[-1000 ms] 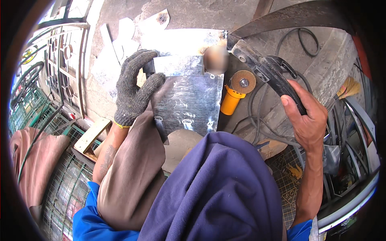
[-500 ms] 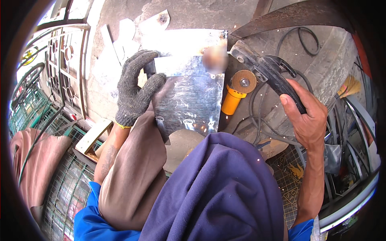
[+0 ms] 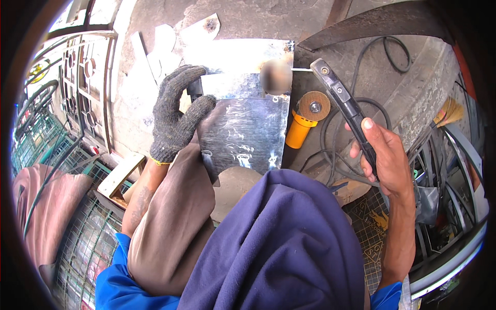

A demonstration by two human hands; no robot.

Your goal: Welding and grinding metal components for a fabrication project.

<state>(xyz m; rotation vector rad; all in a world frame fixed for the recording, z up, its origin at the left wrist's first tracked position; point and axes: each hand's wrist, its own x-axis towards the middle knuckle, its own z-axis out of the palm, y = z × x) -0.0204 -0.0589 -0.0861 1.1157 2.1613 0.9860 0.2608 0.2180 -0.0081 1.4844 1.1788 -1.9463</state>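
Observation:
A shiny sheet-metal piece [image 3: 240, 132] stretches out in front of my knees, with an overlapping strip across its upper part. My left hand [image 3: 178, 111], in a dark grey knit glove, pinches its left edge, where something dark shows between thumb and fingers. In my bare right hand [image 3: 385, 157] is a black welding electrode holder [image 3: 343, 95]. From its jaw a thin pale welding rod [image 3: 302, 69] points left to the sheet's right edge. A blurred round patch hides the spot by the rod's end. Beside the sheet sits a yellow angle grinder [image 3: 302, 126] with a brown disc.
Black cable [image 3: 325, 150] loops over the concrete floor at the right. Metal offcuts [image 3: 201, 31] lie beyond the sheet. A curved rusty metal piece [image 3: 377, 23] spans the far right. Metal strips [image 3: 454, 181] and a straw broom [image 3: 448, 111] crowd the right; green wire mesh [image 3: 88, 232] lies left.
My right hand has rolled the electrode holder, lowering its jaw and drawing it slightly right, so more of the rod shows. The sheet and left hand have shifted slightly right.

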